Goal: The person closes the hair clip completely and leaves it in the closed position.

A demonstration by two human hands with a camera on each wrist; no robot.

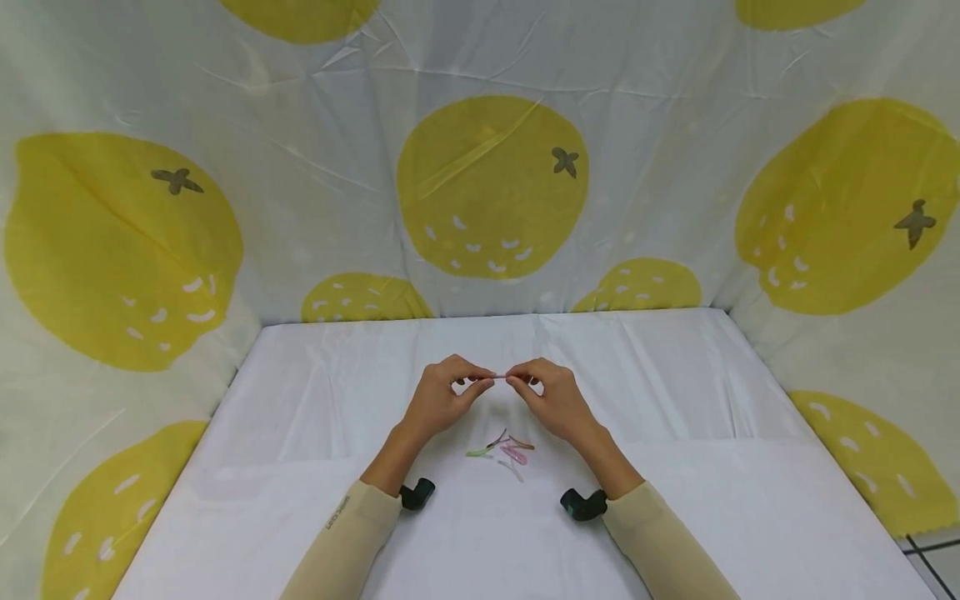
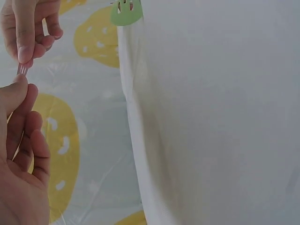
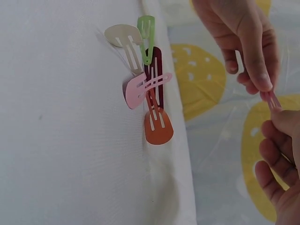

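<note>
Both hands pinch one small pink snap hair clip [image 1: 500, 377] above the white table, each by an end. My left hand [image 1: 447, 393] grips one end between thumb and finger; my right hand [image 1: 551, 396] does likewise at the other. Fingertips cover most of this clip, leaving its slotted middle bare in the right wrist view. Below and nearer me lies a loose pile of open-looking clips: a green clip [image 3: 147, 28], a cream clip [image 3: 123, 33], a dark red clip [image 3: 158, 63], a pink clip [image 3: 134, 93] and an orange clip [image 3: 158, 133], partly overlapping.
A white cloth [image 1: 300, 517] covers the table. Behind and at both sides hangs a pale curtain [image 1: 300, 208] with yellow lemon prints. Black wrist cameras [image 1: 583, 505] sit on the inner side of each wrist. Floor tiles [image 1: 941, 558] show at the lower right.
</note>
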